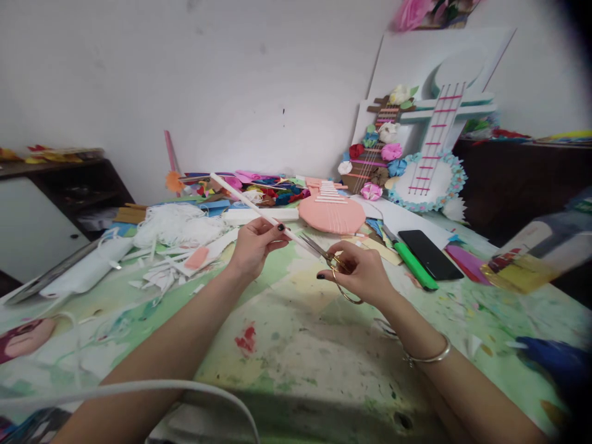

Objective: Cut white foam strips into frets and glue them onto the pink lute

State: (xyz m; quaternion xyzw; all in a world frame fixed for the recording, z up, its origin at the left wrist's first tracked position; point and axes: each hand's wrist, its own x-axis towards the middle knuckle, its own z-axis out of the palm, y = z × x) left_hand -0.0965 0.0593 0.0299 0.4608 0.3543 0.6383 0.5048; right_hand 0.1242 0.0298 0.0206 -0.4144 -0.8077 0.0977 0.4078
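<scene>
My left hand (256,246) pinches a long thin white strip (240,196), which slants from upper left down to the right. My right hand (363,271) has its fingers in the gold handles of a pair of scissors (315,245). The scissor blades are parted a little and lie at the strip's lower right end. Behind the hands, a pink paper lute shape (330,213) with white bars and strings lies on the table.
White scraps (166,271) and shredded paper (178,225) lie at left on the paint-stained table (287,345). A green cutter (416,265), a black phone (430,254) and a bottle (541,250) are at right. Two decorated instruments (430,179) lean behind. A white cable (152,385) crosses the front left.
</scene>
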